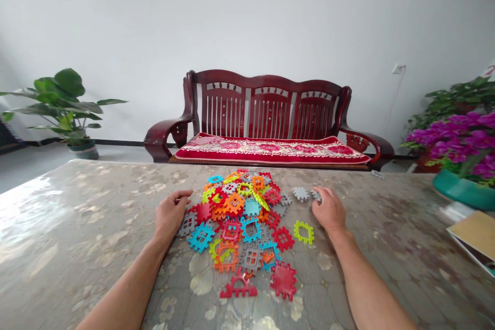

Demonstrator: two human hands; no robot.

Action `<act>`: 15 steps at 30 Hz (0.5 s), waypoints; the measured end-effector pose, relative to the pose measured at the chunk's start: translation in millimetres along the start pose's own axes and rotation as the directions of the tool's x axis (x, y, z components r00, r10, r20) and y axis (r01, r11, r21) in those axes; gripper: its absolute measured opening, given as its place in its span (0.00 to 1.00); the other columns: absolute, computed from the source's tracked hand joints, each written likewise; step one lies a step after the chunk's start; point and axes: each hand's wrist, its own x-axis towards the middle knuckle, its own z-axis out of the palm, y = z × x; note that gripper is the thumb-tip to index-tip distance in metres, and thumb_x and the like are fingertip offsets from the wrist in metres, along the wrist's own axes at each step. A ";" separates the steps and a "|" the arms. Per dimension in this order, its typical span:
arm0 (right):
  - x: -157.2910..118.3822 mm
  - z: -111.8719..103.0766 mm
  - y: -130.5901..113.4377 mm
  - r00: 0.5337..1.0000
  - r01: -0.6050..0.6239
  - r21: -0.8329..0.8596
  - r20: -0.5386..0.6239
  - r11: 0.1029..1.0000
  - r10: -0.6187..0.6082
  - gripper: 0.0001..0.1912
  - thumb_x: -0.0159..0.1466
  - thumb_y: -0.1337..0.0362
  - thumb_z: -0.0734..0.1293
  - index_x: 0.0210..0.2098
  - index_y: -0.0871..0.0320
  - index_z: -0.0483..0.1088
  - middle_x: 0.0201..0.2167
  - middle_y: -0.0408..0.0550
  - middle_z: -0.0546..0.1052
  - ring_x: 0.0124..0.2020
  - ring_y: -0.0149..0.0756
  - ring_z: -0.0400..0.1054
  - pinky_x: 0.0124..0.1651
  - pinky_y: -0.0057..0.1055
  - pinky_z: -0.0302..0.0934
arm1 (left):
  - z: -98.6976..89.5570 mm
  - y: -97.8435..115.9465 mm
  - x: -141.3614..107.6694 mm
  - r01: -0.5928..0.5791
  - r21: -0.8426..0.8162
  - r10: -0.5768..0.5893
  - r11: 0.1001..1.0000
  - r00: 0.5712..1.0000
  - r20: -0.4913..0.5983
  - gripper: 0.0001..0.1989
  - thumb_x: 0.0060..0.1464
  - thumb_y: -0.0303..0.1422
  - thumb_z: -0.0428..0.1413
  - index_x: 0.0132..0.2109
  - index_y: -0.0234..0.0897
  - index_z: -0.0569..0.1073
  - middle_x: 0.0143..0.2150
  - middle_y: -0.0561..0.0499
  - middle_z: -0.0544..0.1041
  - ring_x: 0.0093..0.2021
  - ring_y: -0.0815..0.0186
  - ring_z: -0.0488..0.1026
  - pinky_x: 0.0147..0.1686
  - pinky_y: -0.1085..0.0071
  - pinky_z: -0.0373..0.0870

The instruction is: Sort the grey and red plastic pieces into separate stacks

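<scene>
A heap of colourful plastic interlocking tiles point(234, 204) with notched edges lies in the middle of the table. At its left edge, my left hand point(170, 214) rests with fingers loosely extended and nothing visible in them, close to a grey window tile point(187, 224). On the right, my right hand point(329, 210) has its fingertips closed on a small grey tile point(316, 196), partly hidden by the fingers. Another grey tile point(300, 194) lies just left of it. A lime-green frame tile point(303, 232) sits apart, between the heap and my right forearm.
The patterned table point(96, 247) spreads to both sides. A red tile point(283, 279) and a red arch piece point(238, 286) lie at the near side. To the right stand a teal flower pot point(456, 189) and a box point(474, 237). Behind is a wooden bench point(270, 108).
</scene>
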 end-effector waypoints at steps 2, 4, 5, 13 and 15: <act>1.0 -3.0 6.0 0.993 -0.115 -0.085 -0.019 0.990 0.114 0.23 0.59 0.68 0.62 0.54 0.57 0.69 0.52 0.54 0.73 0.51 0.45 0.65 0.52 0.37 0.58 | 0.3 -0.2 0.3 0.000 0.002 0.000 1.000 1.000 0.006 0.20 0.51 0.38 0.49 0.47 0.40 0.78 0.33 0.49 0.82 0.27 0.64 0.75 0.25 0.73 0.66; 2.4 -3.7 11.8 0.979 -0.195 -0.152 0.022 0.969 0.200 0.26 0.60 0.64 0.62 0.58 0.60 0.66 0.52 0.57 0.73 0.52 0.49 0.65 0.52 0.40 0.58 | 0.3 -0.1 0.6 -0.002 0.006 0.002 1.000 1.000 0.011 0.20 0.51 0.38 0.49 0.47 0.40 0.78 0.34 0.49 0.82 0.26 0.64 0.75 0.24 0.73 0.66; 3.3 -3.2 14.2 0.972 -0.215 -0.171 0.057 0.961 0.228 0.27 0.60 0.62 0.63 0.59 0.61 0.65 0.53 0.58 0.73 0.52 0.50 0.65 0.52 0.40 0.58 | 0.2 0.0 0.6 -0.005 0.006 0.005 1.000 1.000 0.011 0.20 0.51 0.38 0.49 0.47 0.40 0.78 0.34 0.49 0.82 0.26 0.64 0.75 0.24 0.73 0.65; 11.9 4.9 14.3 0.953 -0.184 -0.209 0.202 0.961 0.226 0.23 0.63 0.59 0.60 0.55 0.58 0.70 0.47 0.58 0.78 0.48 0.51 0.69 0.47 0.41 0.60 | -0.1 -3.9 2.3 -0.015 0.015 0.015 1.000 1.000 0.000 0.20 0.50 0.38 0.49 0.47 0.40 0.78 0.33 0.50 0.82 0.27 0.63 0.75 0.25 0.72 0.66; 13.8 7.1 12.5 0.959 -0.166 -0.204 0.194 0.965 0.206 0.23 0.63 0.59 0.60 0.55 0.58 0.71 0.47 0.58 0.78 0.48 0.51 0.69 0.47 0.41 0.61 | 0.4 -4.9 3.1 -0.022 0.017 0.022 1.000 1.000 -0.001 0.20 0.50 0.38 0.49 0.46 0.40 0.78 0.33 0.50 0.82 0.27 0.63 0.75 0.25 0.72 0.66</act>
